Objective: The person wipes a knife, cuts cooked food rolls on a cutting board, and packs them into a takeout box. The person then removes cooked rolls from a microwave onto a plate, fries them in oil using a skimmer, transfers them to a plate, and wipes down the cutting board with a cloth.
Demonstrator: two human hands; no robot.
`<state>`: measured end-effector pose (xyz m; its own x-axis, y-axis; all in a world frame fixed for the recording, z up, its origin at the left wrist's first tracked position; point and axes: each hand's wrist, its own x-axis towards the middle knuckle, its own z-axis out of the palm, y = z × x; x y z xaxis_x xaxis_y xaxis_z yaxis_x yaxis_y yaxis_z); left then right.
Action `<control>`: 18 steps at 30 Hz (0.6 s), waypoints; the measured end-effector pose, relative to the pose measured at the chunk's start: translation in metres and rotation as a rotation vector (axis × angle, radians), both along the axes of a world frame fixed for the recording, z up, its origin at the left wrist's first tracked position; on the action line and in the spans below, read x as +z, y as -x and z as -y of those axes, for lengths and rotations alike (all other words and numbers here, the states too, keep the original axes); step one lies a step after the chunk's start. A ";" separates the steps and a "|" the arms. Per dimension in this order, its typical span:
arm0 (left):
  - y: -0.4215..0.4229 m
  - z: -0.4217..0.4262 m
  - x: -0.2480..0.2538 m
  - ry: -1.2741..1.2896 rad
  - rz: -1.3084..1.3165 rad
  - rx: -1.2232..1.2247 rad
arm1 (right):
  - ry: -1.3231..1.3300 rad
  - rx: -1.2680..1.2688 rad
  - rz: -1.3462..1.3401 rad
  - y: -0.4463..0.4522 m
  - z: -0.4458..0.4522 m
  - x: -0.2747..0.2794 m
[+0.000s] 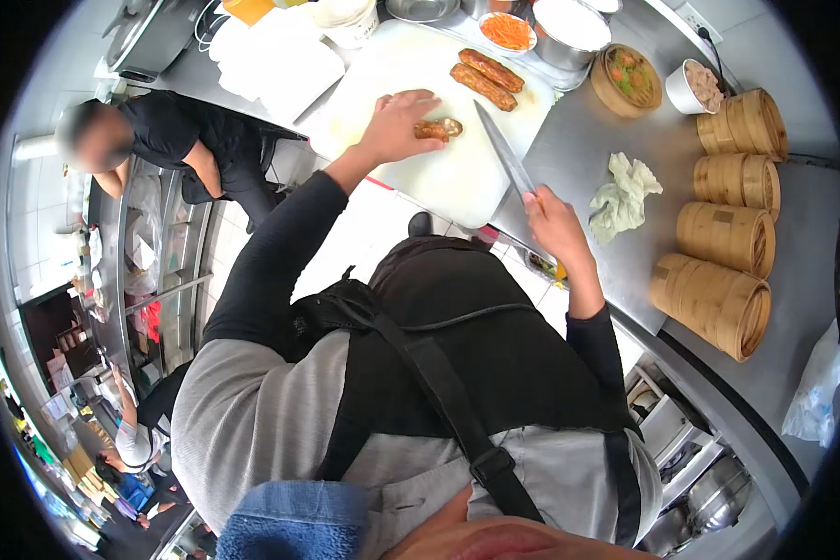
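Observation:
A white cutting board [457,182] lies on the counter in front of me. My left hand [399,128] holds down a browned sausage-like roll [438,129] on it, and the roll's cut end shows a pale inside. In my right hand [555,224] is a kitchen knife [505,149], gripped by its handle. Its blade points away from me over the board's right part, apart from the roll. Two more long browned rolls [487,78] rest side by side toward the far edge of the board.
Bamboo steamers [709,303] line the right side. A crumpled pale cloth [623,196] lies on the steel counter [579,140]. Beyond are a bowl of shredded carrot [508,33], a steamer with greens [627,78] and a white tub [694,87]. A person in black [196,140] sits at left.

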<state>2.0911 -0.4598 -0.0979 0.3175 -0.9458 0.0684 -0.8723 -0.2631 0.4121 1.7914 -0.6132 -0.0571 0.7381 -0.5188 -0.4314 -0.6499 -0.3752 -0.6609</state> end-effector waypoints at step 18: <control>0.054 -0.047 -0.041 0.051 0.275 0.148 | 0.347 0.386 -0.028 -0.106 -0.021 -0.020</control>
<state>2.0368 -0.4129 -0.1393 0.4140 -0.8840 0.2171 -0.9069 -0.3801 0.1818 1.8970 -0.5920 -0.0774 0.8946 -0.3270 -0.3047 -0.4366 -0.7854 -0.4389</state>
